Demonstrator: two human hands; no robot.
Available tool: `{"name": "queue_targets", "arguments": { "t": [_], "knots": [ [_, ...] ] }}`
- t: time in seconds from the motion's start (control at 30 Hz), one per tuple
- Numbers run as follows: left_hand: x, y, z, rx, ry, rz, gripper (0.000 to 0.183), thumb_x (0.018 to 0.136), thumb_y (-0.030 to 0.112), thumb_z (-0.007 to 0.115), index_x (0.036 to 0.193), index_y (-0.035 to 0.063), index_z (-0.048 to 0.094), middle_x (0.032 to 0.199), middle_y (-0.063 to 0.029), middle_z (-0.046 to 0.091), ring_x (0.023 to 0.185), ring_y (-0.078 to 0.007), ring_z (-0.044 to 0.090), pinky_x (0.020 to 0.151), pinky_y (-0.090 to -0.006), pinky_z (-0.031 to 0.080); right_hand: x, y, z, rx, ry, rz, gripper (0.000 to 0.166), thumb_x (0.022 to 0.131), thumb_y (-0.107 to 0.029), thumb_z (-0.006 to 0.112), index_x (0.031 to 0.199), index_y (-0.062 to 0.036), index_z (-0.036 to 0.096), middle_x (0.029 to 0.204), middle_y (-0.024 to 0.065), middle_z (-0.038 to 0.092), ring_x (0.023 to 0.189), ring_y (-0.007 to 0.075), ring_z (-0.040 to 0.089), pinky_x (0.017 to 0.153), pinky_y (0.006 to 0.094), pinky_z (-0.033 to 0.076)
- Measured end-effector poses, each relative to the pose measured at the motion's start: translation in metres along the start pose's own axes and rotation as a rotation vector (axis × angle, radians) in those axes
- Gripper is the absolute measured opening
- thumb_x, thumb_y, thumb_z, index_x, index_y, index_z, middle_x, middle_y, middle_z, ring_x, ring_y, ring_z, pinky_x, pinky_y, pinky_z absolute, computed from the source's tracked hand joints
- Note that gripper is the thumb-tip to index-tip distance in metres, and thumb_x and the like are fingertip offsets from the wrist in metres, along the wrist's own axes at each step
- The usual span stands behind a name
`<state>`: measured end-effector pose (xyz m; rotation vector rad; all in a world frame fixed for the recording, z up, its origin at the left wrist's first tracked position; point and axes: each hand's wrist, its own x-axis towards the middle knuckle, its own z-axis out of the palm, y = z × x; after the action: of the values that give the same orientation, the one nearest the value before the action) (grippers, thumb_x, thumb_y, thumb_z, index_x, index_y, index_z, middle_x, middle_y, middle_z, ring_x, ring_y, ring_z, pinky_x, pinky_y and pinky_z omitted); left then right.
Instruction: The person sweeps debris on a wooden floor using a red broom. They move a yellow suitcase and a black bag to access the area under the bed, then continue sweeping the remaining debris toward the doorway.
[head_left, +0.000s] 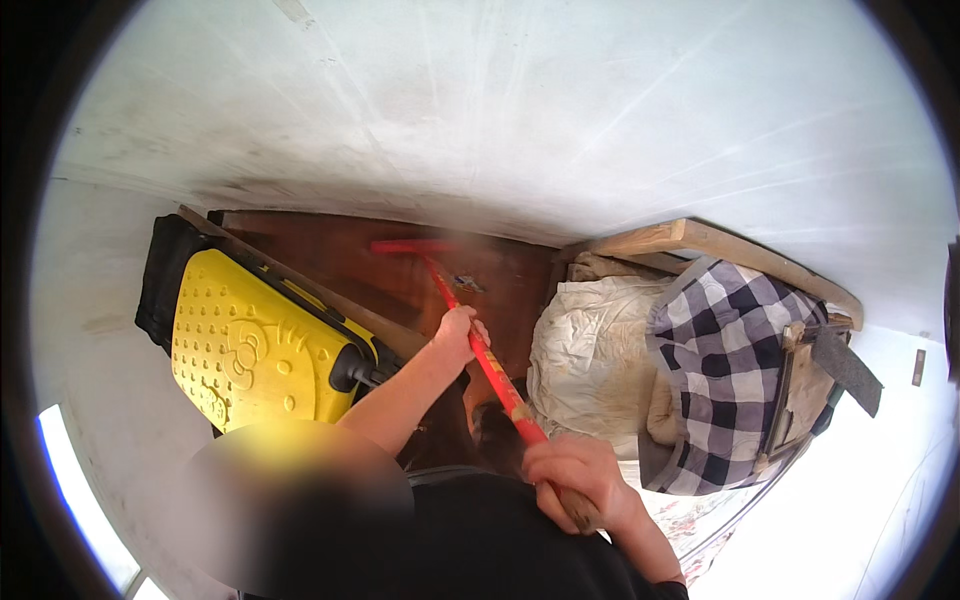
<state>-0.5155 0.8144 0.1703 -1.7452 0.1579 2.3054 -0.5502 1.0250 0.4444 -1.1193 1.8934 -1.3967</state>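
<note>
A long-handled floor tool, a broom or mop (504, 384) with a worn red stick, slants away from me. Its narrow red head (409, 246) rests low over the reddish-brown floor (517, 262), near the far wall; blur keeps me from telling which tool it is. Partway down the stick, my left hand (459, 337) is wrapped around it. My right hand (574, 476) grips it close to the bare upper end, near my body. Just beyond the left hand, a small colourful scrap (468, 283) lies on the floor to the right of the stick.
At left a yellow hard-shell suitcase (255, 345) with an embossed cartoon leans beside a long board (330, 292). To the right, cream cloth (581, 360) and a black-and-white checked quilt (724, 367) cover a wooden-framed piece (720, 240). A pale wall (480, 112) closes the far side.
</note>
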Motion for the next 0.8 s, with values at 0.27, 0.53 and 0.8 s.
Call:
{"name": "queue_targets", "arguments": {
  "t": [0.27, 0.53, 0.8],
  "knots": [
    [0.035, -0.053, 0.020, 0.185, 0.138, 0.044, 0.007, 0.086, 0.013, 0.040, 0.088, 0.0072, 0.041, 0.049, -0.0101, 0.041, 0.040, -0.0264, 0.044, 0.040, -0.0399, 0.039, -0.016, 0.005, -0.003, 0.000, 0.027, 0.187, 0.019, 0.061, 0.006, 0.061, 0.077, -0.0036, 0.058, 0.082, 0.0088, 0.062, 0.068, 0.0252, 0.060, 0.061, 0.0307, 0.047],
    [-0.005, -0.103, 0.054, 0.076, 0.190, -0.088, 0.005, 0.082, 0.006, 0.046, 0.086, 0.0052, 0.044, 0.059, -0.0103, 0.044, 0.047, -0.0227, 0.046, 0.042, -0.0367, 0.040, -0.023, -0.051, -0.024, -0.059, 0.246, 0.272, 0.014, 0.057, 0.004, 0.057, 0.068, -0.0042, 0.055, 0.068, 0.0099, 0.062, 0.054, 0.0224, 0.058, 0.051, 0.0278, 0.046],
    [0.047, -0.102, 0.061, 0.306, 0.105, 0.012, 0.004, 0.080, 0.008, 0.047, 0.079, 0.0048, 0.046, 0.058, -0.0078, 0.042, 0.044, -0.0215, 0.044, 0.038, -0.0376, 0.040, -0.047, 0.010, 0.021, -0.100, 0.309, 0.250, 0.020, 0.057, 0.008, 0.057, 0.072, -0.0038, 0.054, 0.072, 0.0106, 0.060, 0.056, 0.0259, 0.055, 0.052, 0.0319, 0.045]
  ]
}}
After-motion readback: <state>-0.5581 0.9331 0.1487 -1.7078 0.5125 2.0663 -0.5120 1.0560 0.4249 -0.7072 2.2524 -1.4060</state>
